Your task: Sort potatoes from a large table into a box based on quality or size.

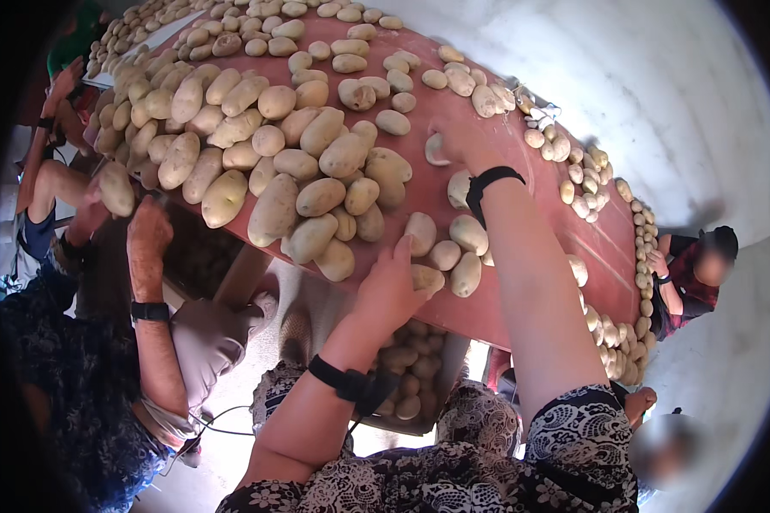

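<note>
My left hand [385,285] is at the front edge of the red table [539,211], its fingers around a potato [428,279]. Reaching farther over the tabletop, my right hand [467,140] has its fingers on a pale potato [434,150], partly covered by the hand. Between my arms lie several loose potatoes [446,255]. One more potato [458,190] sits beside my right wrist, partly hidden by its black band [497,179]. A large heap of potatoes [295,163] spreads to the left of my left hand.
Under the table stands a container of potatoes [410,365]. At the left, a co-worker's hand holds a potato [117,189]; their other hand [149,231] is near the table edge. More potatoes [590,179] line the far side and right end. Another person [696,276] sits at right.
</note>
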A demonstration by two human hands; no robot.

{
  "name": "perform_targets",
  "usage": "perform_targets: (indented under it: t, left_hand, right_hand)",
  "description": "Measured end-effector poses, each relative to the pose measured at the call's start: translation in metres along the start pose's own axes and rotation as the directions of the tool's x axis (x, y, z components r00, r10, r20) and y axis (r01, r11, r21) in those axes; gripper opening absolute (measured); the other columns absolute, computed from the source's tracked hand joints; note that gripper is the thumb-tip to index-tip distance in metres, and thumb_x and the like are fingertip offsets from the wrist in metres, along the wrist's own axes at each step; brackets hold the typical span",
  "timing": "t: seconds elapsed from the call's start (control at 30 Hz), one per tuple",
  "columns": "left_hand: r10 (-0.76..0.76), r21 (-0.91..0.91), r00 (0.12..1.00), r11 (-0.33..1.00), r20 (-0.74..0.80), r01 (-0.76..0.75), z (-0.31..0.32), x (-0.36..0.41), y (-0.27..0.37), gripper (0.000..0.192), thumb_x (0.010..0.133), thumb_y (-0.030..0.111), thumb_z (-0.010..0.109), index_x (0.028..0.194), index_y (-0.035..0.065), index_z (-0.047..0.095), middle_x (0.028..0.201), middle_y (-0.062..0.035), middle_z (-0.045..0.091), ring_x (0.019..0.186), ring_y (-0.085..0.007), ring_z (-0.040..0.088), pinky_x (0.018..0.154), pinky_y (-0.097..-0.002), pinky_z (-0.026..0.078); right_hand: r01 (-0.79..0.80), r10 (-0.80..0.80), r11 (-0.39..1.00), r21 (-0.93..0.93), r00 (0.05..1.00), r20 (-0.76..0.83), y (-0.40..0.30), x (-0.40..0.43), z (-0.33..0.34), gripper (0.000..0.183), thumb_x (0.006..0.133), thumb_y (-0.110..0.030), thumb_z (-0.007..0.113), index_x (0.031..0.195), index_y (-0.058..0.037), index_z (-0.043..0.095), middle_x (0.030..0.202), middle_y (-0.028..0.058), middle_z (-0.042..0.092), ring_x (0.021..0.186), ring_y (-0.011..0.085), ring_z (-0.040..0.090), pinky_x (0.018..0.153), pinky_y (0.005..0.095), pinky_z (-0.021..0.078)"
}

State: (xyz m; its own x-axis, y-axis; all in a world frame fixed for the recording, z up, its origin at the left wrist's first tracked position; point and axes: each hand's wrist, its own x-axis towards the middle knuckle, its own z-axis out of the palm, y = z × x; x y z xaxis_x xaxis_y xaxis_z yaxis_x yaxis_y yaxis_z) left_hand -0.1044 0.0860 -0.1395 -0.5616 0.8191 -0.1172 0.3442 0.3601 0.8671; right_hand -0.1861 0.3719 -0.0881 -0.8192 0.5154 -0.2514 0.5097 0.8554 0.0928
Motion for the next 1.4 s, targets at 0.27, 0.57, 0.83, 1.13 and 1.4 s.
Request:
perform_targets:
  t: [0.27,0.57,0.83,1.13,1.4]
  left_hand:
    - [-0.048,0.043,0.995,0.998,0.088,0.044,-0.012,-0.009,0.002,0.093,0.07,0.019,0.082,0.147,0.0052,0.033,0.131,-0.0258,0.05,0.117,-0.0428,0.055,0.097,-0.0458,0.049]
    - [-0.01,0.073,0.994,0.997,0.113,0.002,-0.012,-0.022,0.0,0.092,0.07,0.023,0.084,0.146,0.0037,0.034,0.132,-0.0281,0.05,0.119,-0.0427,0.056,0.099,-0.0454,0.048]
    - [0.046,0.176,0.995,0.982,0.086,-0.061,-0.003,-0.02,-0.004,0.088,0.073,0.02,0.083,0.146,0.0052,0.036,0.136,-0.0247,0.049,0.122,-0.0406,0.054,0.101,-0.0455,0.048]
    - [0.074,0.171,0.996,0.983,-0.04,-0.066,0.004,-0.02,-0.008,0.062,0.07,0.012,0.083,0.12,0.0021,0.05,0.111,-0.0169,0.062,0.099,-0.032,0.063,0.088,-0.0393,0.051]
    - [0.066,0.128,0.998,0.989,0.007,-0.066,0.017,-0.023,0.005,0.047,0.07,0.007,0.079,0.104,0.0032,0.048,0.093,-0.0124,0.062,0.084,-0.0246,0.064,0.076,-0.0362,0.052]
  right_hand:
    - [0.165,-0.166,0.986,0.024,0.98,0.105,-0.005,-0.082,0.014,0.054,0.08,-0.032,0.075,0.132,-0.0247,0.06,0.132,0.0092,0.054,0.125,0.0317,0.052,0.103,0.0437,0.0441]
    - [0.268,-0.247,0.93,0.253,0.963,-0.11,0.011,-0.162,0.043,0.064,0.081,-0.021,0.074,0.141,-0.0205,0.052,0.139,0.0125,0.052,0.129,0.0343,0.049,0.107,0.0446,0.0411]
    - [0.117,0.135,0.775,0.621,0.93,-0.343,0.006,-0.312,0.073,0.051,0.084,-0.013,0.068,0.133,-0.0061,0.053,0.132,0.0169,0.056,0.122,0.0356,0.052,0.101,0.0437,0.045]
    - [0.204,0.144,0.855,0.477,0.79,-0.596,-0.016,-0.295,0.12,0.042,0.082,-0.011,0.068,0.123,-0.0069,0.058,0.12,0.0135,0.059,0.11,0.037,0.056,0.094,0.0443,0.0482]
    - [0.287,-0.021,0.756,0.588,0.909,-0.416,-0.004,-0.312,0.102,0.045,0.081,-0.015,0.068,0.124,-0.0081,0.057,0.122,0.0141,0.059,0.111,0.0349,0.058,0.093,0.0436,0.0494]
